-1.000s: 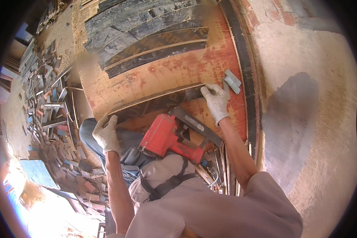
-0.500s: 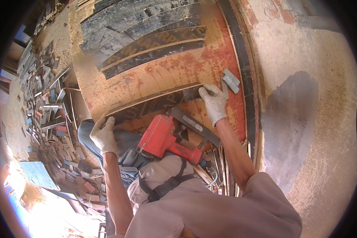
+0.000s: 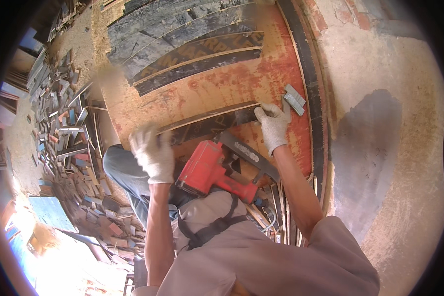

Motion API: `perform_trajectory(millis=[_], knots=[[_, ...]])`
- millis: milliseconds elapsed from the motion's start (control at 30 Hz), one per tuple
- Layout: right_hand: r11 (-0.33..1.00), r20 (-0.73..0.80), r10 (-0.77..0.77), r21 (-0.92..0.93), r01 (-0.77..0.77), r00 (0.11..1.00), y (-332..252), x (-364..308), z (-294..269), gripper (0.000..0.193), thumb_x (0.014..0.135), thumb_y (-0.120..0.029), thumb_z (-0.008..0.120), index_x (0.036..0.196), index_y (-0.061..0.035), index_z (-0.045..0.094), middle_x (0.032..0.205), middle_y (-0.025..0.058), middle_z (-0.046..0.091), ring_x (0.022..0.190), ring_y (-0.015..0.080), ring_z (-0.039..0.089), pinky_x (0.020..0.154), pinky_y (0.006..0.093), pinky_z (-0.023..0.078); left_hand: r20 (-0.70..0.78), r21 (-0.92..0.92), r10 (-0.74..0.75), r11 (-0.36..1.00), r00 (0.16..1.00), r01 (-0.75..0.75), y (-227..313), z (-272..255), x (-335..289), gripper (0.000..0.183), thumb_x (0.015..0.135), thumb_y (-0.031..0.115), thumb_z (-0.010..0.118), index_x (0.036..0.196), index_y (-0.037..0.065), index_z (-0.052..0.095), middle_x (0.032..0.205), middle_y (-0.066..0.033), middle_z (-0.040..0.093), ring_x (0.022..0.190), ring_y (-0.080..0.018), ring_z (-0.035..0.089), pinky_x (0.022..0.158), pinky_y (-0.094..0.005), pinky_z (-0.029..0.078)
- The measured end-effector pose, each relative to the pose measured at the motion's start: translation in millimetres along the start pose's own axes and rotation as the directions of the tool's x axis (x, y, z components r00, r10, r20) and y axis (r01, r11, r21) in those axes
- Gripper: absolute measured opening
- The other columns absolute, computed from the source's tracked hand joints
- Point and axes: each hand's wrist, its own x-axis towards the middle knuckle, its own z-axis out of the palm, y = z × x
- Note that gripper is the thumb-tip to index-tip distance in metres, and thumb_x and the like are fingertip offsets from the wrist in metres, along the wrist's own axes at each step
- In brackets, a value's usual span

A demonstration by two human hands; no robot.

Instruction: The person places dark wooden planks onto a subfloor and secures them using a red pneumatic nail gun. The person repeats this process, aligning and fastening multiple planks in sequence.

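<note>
Across the board (image 3: 192,96) lies the strip (image 3: 205,127), right end pinched by the right hand (image 3: 273,129); nailer (image 3: 201,167) crowds its near side, grey bars (image 3: 294,100) beyond. Left hand (image 3: 154,157) has shifted rightward — blurred, grip indeterminable.

Right hand (image 3: 273,129) in thumb-and-finger pinch

The gloves (image 3: 274,129) are matt knitted cloth, the nail gun (image 3: 200,167) smooth and faintly glossy, the fastener strips (image 3: 294,100) metal, the plywood strip (image 3: 207,126) smooth-faced (its edge raw wood), the tabletop (image 3: 182,103) worn wood.
</note>
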Motion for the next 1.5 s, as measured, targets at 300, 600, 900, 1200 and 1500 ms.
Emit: perform_trajectory(millis=[300,600,900,1200,1500], knots=[[1.0,-0.009,0.027,-0.01,-0.027,1.0,-9,-4,4,0.019,0.096,-0.005,0.077,0.113,0.0012,0.074,0.093,0.007,0.075,0.072,0.0088,0.066,0.058,0.0239,0.055,0.222,-0.173,0.002,0.984,0.975,0.038,32,34,14,0.014,0.08,0.028,0.082,0.084,0.015,0.08,0.088,-0.0035,0.075,0.093,-0.0299,0.066,0.103,-0.046,0.044],[0.519,0.228,-0.563,-0.65,0.555,0.794,-4,-66,-19,0.055,0.091,-0.012,0.074,0.139,0.0036,0.053,0.106,0.0237,0.07,0.092,0.0428,0.069,0.086,0.0511,0.056,0.197,-0.165,0.031,0.986,0.98,0.002,32,34,21,0.008,0.078,0.021,0.08,0.076,0.014,0.075,0.083,-0.0036,0.072,0.088,-0.0308,0.064,0.089,-0.0461,0.047],[0.608,0.454,0.303,-0.769,0.197,0.838,17,-167,27,0.101,0.079,-0.036,0.073,0.157,0.0067,0.025,0.1,0.034,0.07,0.098,0.0488,0.071,0.085,0.0532,0.056,0.212,-0.167,0.063,0.986,0.975,-0.028,33,37,24,0.011,0.077,0.022,0.081,0.077,0.013,0.074,0.082,-0.005,0.07,0.088,-0.0322,0.064,0.089,-0.047,0.047],[0.851,0.386,0.34,-0.513,-0.107,0.858,-94,-140,-89,0.036,0.095,-0.019,0.072,0.126,-0.0024,0.066,0.078,0.0067,0.068,0.067,0.0171,0.063,0.067,0.0328,0.052,0.189,-0.168,0.076,0.985,0.979,-0.044,32,35,21,0.014,0.078,0.023,0.081,0.075,0.012,0.073,0.083,-0.0055,0.07,0.088,-0.0329,0.063,0.089,-0.0474,0.047],[0.887,0.27,0.438,-0.285,-0.363,0.858,-131,-94,-90,0.026,0.096,-0.02,0.068,0.075,-0.0063,0.063,0.06,0.0043,0.059,0.054,0.0155,0.056,0.057,0.033,0.048,0.199,-0.161,0.075,0.986,0.977,-0.042,32,36,24,0.013,0.079,0.022,0.08,0.076,0.011,0.073,0.084,-0.0063,0.071,0.089,-0.0332,0.063,0.088,-0.0476,0.047]])
